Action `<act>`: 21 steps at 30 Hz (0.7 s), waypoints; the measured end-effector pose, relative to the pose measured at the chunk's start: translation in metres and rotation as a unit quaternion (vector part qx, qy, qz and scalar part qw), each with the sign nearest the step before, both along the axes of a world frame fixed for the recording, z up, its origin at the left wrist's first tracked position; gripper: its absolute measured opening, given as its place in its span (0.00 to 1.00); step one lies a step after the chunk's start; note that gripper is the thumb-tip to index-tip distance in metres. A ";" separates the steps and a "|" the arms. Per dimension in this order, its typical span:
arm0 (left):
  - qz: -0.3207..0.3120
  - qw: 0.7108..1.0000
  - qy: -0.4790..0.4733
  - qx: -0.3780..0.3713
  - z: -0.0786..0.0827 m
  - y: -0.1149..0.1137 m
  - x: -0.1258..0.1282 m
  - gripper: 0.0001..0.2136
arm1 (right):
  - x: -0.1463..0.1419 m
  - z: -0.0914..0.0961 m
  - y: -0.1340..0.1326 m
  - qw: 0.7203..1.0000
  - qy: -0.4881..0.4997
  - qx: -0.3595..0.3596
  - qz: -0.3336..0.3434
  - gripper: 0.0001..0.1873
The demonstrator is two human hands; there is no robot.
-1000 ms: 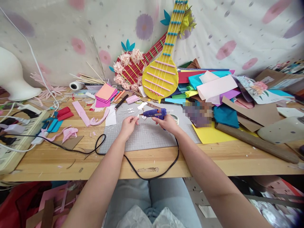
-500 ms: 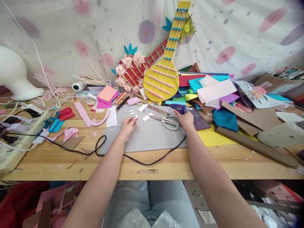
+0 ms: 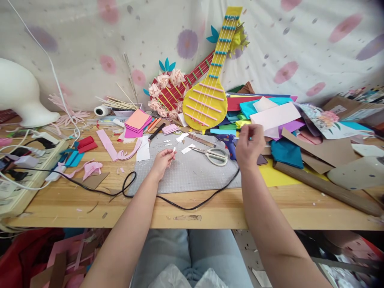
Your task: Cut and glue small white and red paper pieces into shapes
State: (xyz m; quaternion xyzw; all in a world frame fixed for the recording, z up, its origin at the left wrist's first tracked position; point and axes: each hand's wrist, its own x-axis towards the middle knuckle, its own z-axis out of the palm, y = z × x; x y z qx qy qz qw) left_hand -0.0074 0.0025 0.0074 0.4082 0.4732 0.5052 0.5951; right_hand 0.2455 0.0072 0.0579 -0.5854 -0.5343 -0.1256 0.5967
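Note:
My left hand is closed in a pinch around a thin stick with a white tip, held over the grey cutting mat. My right hand is raised just right of a blue glue gun. Its fingers are curled in, with nothing visible in them. The glue gun rests at the mat's right edge, apart from the hand. Scissors with pale handles lie between my hands. Near them are a white paper piece and small white scraps.
A black cord loops across the mat's front edge. Behind the mat stand a yellow paper lute and a red one with pink flowers. Coloured sheets pile up at right, beside a phone. A power strip sits left.
My right hand has let go of the glue gun and lifted away to the right. The gun now lies by itself. My left hand still pinches the stick.

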 end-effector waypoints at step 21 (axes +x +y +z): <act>-0.106 0.982 -0.140 -0.073 0.005 -0.007 0.005 0.04 | -0.127 -0.055 0.019 0.703 0.350 -0.358 0.505 0.21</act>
